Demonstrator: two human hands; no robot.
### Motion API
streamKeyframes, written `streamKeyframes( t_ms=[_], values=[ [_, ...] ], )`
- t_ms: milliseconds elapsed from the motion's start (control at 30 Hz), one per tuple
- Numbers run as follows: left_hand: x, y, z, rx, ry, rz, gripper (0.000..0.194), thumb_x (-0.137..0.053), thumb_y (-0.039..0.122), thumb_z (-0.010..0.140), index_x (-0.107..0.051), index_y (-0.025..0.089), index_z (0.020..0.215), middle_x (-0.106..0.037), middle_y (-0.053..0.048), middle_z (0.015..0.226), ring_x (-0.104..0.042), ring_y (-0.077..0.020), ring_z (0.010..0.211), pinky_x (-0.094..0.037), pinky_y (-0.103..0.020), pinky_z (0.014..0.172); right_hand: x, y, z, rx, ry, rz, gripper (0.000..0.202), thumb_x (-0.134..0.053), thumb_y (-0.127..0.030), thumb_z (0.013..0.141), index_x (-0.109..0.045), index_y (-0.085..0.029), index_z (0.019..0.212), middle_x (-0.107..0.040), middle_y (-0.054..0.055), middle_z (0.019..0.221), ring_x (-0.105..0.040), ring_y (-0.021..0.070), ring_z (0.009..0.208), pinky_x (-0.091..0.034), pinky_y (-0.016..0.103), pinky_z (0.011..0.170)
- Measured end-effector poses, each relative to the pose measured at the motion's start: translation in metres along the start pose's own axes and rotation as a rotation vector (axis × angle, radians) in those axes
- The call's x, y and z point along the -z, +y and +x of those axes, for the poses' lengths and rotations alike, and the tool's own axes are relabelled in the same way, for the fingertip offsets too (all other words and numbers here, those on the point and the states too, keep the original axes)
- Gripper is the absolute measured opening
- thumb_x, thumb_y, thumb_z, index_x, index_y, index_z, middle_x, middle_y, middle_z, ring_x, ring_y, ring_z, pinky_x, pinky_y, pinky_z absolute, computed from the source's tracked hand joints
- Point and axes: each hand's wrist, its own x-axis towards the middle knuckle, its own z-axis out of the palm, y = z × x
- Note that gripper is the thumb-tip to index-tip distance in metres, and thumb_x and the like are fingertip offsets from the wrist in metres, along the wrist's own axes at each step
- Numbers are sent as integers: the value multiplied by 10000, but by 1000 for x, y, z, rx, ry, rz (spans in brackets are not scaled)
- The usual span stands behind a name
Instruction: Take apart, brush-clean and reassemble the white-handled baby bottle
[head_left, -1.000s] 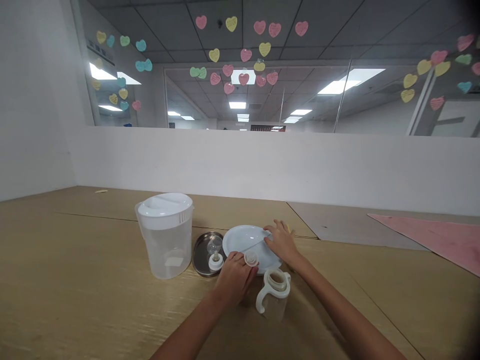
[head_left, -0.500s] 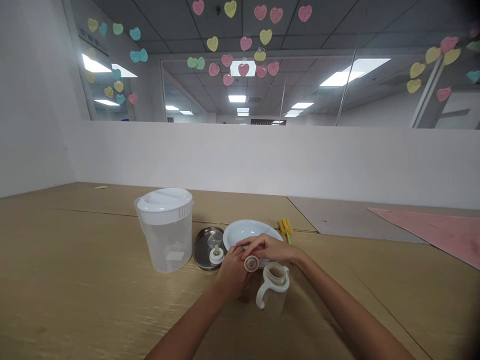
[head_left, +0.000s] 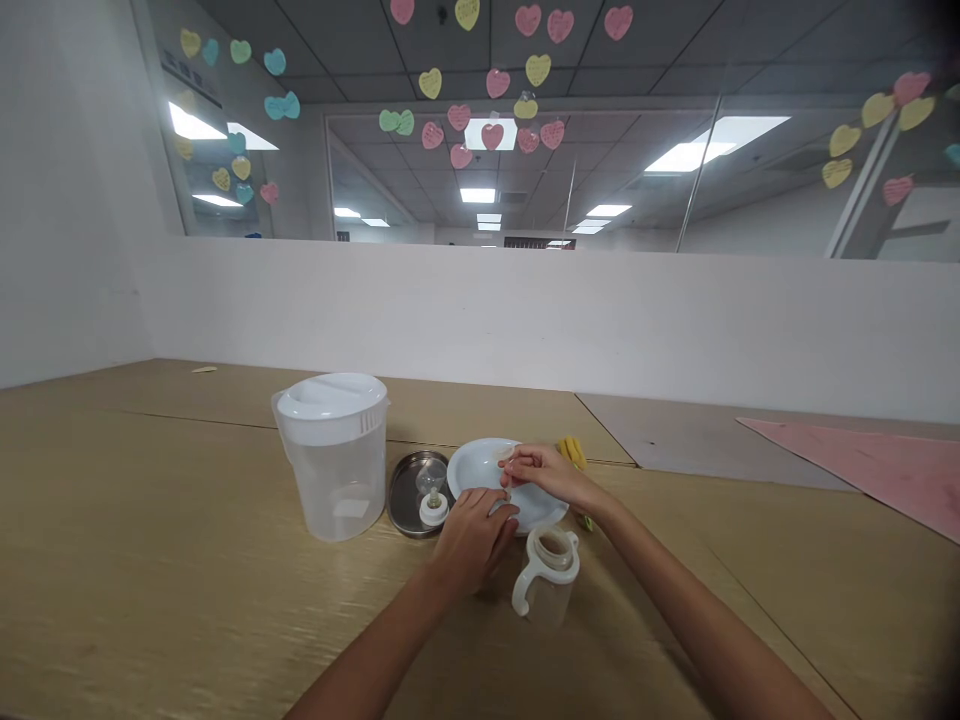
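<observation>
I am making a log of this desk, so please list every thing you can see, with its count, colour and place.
pitcher: 1, clear with white lid, left on the table
metal lid: 1, silver, right of the pitcher, a small bottle teat piece on it
plate: 1, white, behind the hands
handled bottle: 1, clear with cream handles, open top, front
brush: 1, yellow, right of the plate
mat: 1, pink, far right
table: 1, light wood
paper hearts: many, pink, yellow, green, blue, on the glass
left hand: 1, at the plate's front edge
right hand: 1, over the plate, pinching something small
</observation>
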Motion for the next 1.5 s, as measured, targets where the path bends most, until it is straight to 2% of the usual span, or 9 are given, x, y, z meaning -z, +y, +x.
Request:
streamKeyframes(
  t_ms=[133, 267, 500, 667, 833, 967, 1100, 1233, 1500],
  values=[
    [1, 1, -1, 23, -5, 4, 226, -365, 226, 911, -581, 214, 976, -580, -48, 1075, -518, -183, 972, -427, -358, 833, 1, 7, 5, 0, 94, -3, 355, -692, -416, 659, -642, -122, 852, -673, 79, 868, -622, 162, 820, -497, 291, 715],
    [3, 2, 0, 64, 18, 30, 238, -380, 260, 905, -552, 201, 1058, -552, -77, 1142, -509, -214, 1003, -427, -394, 845, -1, 13, 10, 49, 199, 18, 354, -659, -385, 677, -627, -136, 927, -664, 83, 951, -617, 169, 894, -491, 300, 771],
    [5, 3, 1, 59, 109, 93, 287, -413, 271, 887, -509, 173, 1140, -528, -114, 1180, -506, -230, 1004, -434, -404, 840, 3, 24, 17, 128, 369, 14, 278, -662, -337, 640, -640, -146, 840, -669, 45, 877, -609, 162, 801, -471, 299, 766],
    [11, 6, 1, 14, 171, -20, 305, -397, 245, 890, -478, 159, 1171, -556, -108, 1117, -507, -213, 976, -421, -377, 826, 7, 22, 18, 137, 434, 19, 315, -652, -387, 631, -626, -144, 831, -656, 52, 821, -596, 162, 746, -487, 284, 666],
    [16, 10, 0, -143, 259, -179, 304, -357, 240, 884, -473, 148, 1149, -584, -104, 1030, -514, -199, 916, -405, -369, 813, 7, 23, 17, 95, 414, -10, 282, -638, -372, 648, -630, -140, 809, -627, 36, 718, -581, 142, 654, -480, 245, 554],
    [20, 12, 0, -280, 239, -243, 386, -354, 373, 885, -446, 134, 1174, -582, -116, 1025, -517, -209, 940, -403, -368, 825, 5, 32, 18, 75, 362, -50, 274, -646, -360, 653, -648, -144, 823, -649, 37, 734, -605, 158, 677, -506, 282, 626],
    [21, 17, 2, -328, 196, -229, 484, -370, 470, 860, -428, 121, 1190, -579, -129, 1050, -523, -218, 951, -409, -375, 840, 6, 32, 18, 99, 386, -84, 296, -614, -381, 679, -636, -156, 869, -665, 54, 897, -619, 174, 802, -501, 300, 739],
    [18, 19, 3, -333, 162, -203, 550, -392, 519, 825, -417, 121, 1205, -579, -133, 1063, -537, -222, 934, -427, -371, 817, 11, 25, 17, 115, 406, -167, 346, -563, -422, 706, -629, -138, 895, -659, 68, 871, -606, 168, 773, -491, 288, 698],
    [15, 21, 4, -334, 199, -173, 423, -491, 334, 776, -447, 117, 1135, -588, -119, 1004, -544, -206, 895, -441, -361, 793, 12, 29, 10, 82, 248, -488, 211, -546, -216, 687, -696, -165, 826, -666, 62, 847, -548, 177, 781, -412, 288, 734]
  ],
)
